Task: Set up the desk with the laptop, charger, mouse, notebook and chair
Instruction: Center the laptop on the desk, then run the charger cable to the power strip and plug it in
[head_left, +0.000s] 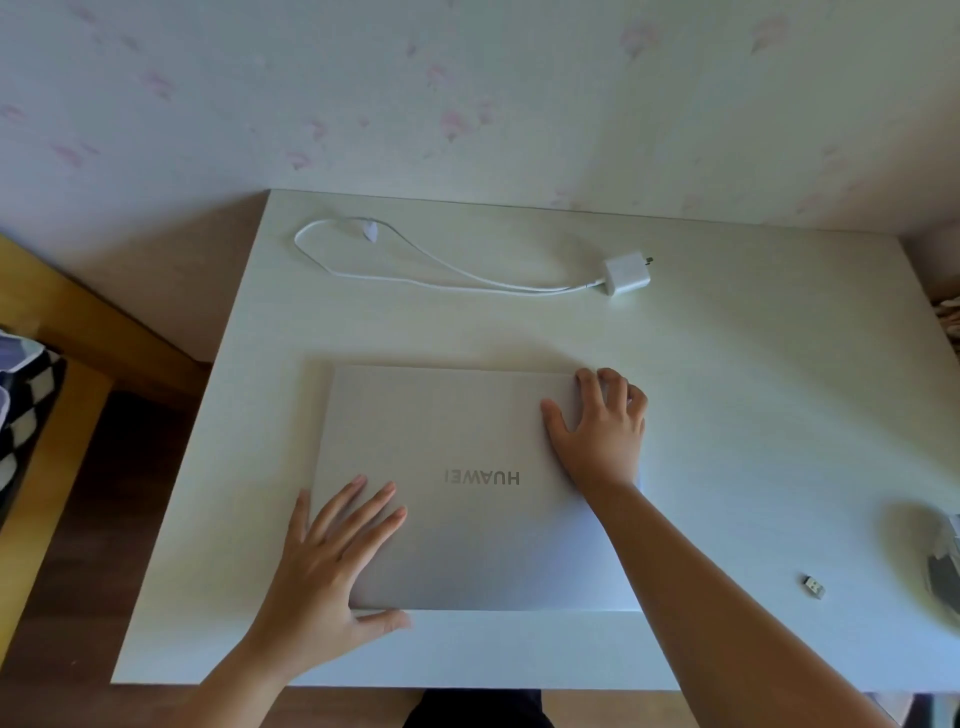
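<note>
Both hands (332, 566) (602, 431) press the closed laptop (467, 519); mouse (943, 566) cropped, blurred.

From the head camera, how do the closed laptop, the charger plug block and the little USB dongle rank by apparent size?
1. Closed silver laptop, by far.
2. White square charger plug block.
3. Small silver USB dongle, smallest although it lies nearer the camera.

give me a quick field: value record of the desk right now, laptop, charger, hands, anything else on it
laptop: closed, flat on the desk, logo upside down to the wearer
left hand: flat on the lid's near left corner, thumb at the front edge
right hand: on the far right corner, fingers over the edge
charger: far side, cable looped, not plugged into the laptop
usb dongle: right of laptop
mouse: right edge, blurred
</note>
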